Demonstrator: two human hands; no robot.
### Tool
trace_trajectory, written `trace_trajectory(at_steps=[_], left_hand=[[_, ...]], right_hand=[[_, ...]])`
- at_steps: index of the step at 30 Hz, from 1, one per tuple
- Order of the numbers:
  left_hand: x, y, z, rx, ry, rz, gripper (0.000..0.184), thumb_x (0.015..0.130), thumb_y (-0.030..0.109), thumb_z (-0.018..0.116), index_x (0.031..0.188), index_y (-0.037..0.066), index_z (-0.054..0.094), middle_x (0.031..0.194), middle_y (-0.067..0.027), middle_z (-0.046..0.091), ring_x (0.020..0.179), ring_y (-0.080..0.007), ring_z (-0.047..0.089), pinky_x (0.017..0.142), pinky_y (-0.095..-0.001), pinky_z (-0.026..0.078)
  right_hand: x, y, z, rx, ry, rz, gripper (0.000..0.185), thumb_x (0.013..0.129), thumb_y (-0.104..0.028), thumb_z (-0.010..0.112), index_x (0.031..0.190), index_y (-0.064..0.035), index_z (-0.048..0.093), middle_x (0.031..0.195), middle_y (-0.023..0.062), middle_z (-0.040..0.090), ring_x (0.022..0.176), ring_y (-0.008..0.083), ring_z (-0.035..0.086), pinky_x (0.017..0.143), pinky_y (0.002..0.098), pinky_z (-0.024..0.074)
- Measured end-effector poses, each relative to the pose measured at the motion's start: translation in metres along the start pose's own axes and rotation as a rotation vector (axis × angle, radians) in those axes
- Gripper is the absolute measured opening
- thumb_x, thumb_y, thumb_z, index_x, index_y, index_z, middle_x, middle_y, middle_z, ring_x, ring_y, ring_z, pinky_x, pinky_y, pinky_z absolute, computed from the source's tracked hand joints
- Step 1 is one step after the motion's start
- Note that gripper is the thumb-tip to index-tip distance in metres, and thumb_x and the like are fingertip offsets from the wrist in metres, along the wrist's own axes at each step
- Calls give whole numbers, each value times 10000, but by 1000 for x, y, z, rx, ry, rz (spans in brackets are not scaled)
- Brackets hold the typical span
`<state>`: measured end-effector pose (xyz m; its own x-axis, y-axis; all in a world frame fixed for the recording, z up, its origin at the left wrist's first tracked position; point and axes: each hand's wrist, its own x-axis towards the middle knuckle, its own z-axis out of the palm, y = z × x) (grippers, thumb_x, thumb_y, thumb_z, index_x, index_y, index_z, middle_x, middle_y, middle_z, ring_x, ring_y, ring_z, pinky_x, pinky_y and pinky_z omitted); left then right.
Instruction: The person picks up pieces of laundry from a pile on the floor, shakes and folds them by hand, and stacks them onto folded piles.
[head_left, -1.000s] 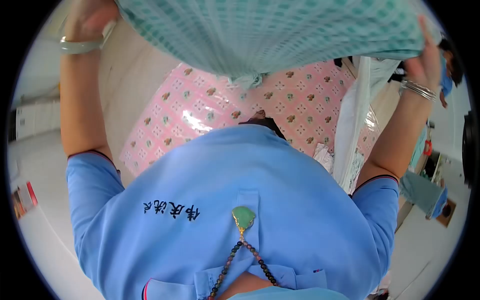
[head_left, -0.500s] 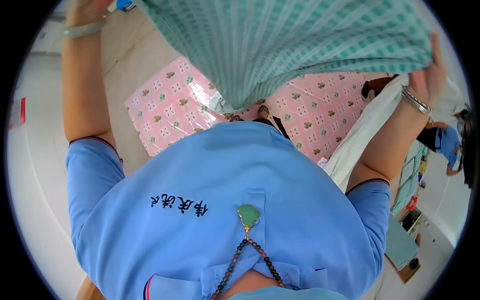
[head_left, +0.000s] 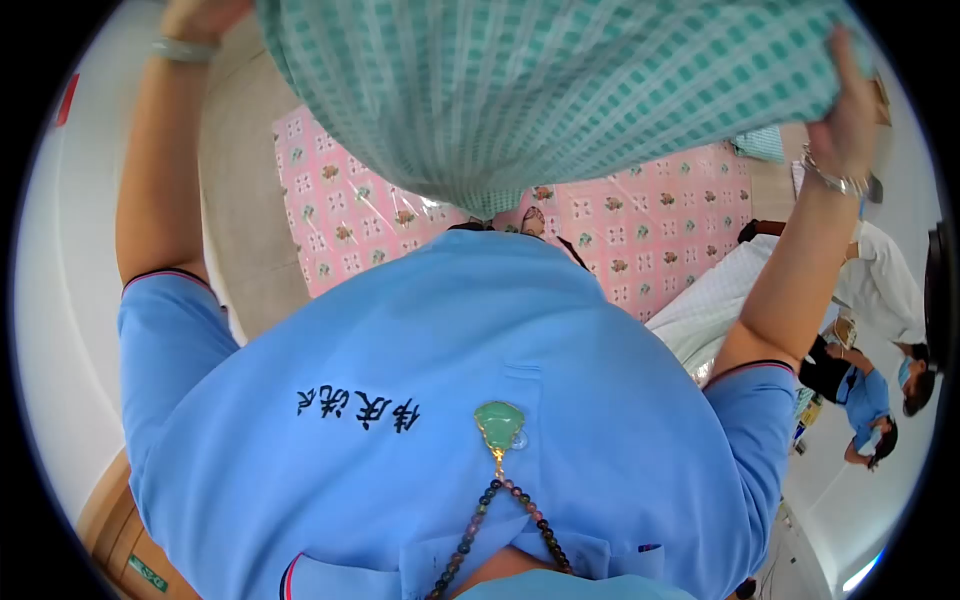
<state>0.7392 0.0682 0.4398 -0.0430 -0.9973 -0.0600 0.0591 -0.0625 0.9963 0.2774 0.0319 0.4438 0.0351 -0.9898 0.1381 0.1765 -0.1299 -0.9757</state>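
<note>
A green-and-white checked cloth [head_left: 560, 90] is spread in the air in front of me, sagging to a low point near my waist. My left hand [head_left: 208, 15], blurred and partly cut off at the top left, is closed at the cloth's left edge. At the right edge, my right hand [head_left: 848, 115] grips the cloth, its thumb and fingers partly hidden by the fabric. Below the cloth lies a pink mat [head_left: 660, 215] with a flower and bear-like print.
To the right, a white cloth [head_left: 715, 290] hangs or lies beside my right arm. Two people [head_left: 865, 400] in masks stand further right, one in blue and one in white. A folded green checked cloth [head_left: 760, 143] sits beyond the mat's far right corner.
The checked cloth has billowed out wider and flatter between my hands. Both hands have shifted slightly, and my view has turned, bringing a second person into sight at the right.
</note>
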Motion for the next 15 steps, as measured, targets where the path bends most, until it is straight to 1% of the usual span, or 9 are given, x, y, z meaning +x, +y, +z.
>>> trace_trajectory(at_steps=[2,3,5,7,8,9,11,12,15], left_hand=[[-26,-28,28,142,180,73,361,877,298,438,1047,-10,524,1008,-102,569,907,-178,541,794,-327,443],[-17,-54,-25,-54,157,-90,344,879,238,445,1118,-7,479,1098,-87,532,1023,-158,491,900,-298,366],[-71,-75,-25,-100,-72,-49,407,867,280,461,1156,-6,444,1153,-95,496,1078,-190,457,931,-330,333],[-142,-105,-54,-170,-11,-172,514,814,369,521,1143,-19,444,1138,-113,503,1084,-234,450,931,-383,326],[-176,-111,-62,-121,62,-197,610,753,398,589,1145,-43,432,1139,-145,497,1082,-262,452,931,-393,325],[-200,-111,-68,56,220,-233,686,697,402,644,1145,-70,427,1152,-185,482,1078,-280,456,932,-401,324],[-191,-77,-45,-84,-4,40,626,701,335,640,1124,-84,444,1127,-211,486,1027,-284,485,907,-414,342],[-175,-62,-18,-208,-96,191,508,766,276,583,1108,-78,459,1091,-191,512,980,-272,511,876,-411,369],[-85,-85,-36,-390,-39,173,485,840,370,422,1124,-19,476,1087,-129,524,966,-237,512,862,-362,390]], right_hand=[[9,30,-2,-118,-141,98,406,792,-314,577,1046,-2,521,1025,66,561,889,127,540,763,270,430],[12,47,-5,-252,-279,183,468,750,-373,616,1019,2,535,997,64,565,882,108,525,739,266,420],[-32,51,-7,-396,-170,407,367,754,-318,627,960,-22,560,879,17,579,747,84,521,642,227,414],[-90,54,-11,-692,-216,391,270,747,-244,640,872,-12,580,732,-15,560,631,54,475,553,210,392],[-98,46,-21,-441,-520,509,272,733,-208,653,892,1,582,764,3,567,668,66,484,596,233,406],[-100,35,-28,-407,-530,504,270,727,-169,651,919,9,585,797,39,576,677,141,516,651,280,417],[-84,7,-57,-405,-715,47,291,700,-146,666,943,-6,591,826,73,585,673,223,533,700,330,422],[-73,16,-59,-394,-728,65,291,700,-146,666,943,-6,591,826,73,585,673,223,533,700,330,422],[7,74,-53,-88,-351,228,275,806,-210,539,993,-11,570,910,90,579,734,154,541,678,272,433]])
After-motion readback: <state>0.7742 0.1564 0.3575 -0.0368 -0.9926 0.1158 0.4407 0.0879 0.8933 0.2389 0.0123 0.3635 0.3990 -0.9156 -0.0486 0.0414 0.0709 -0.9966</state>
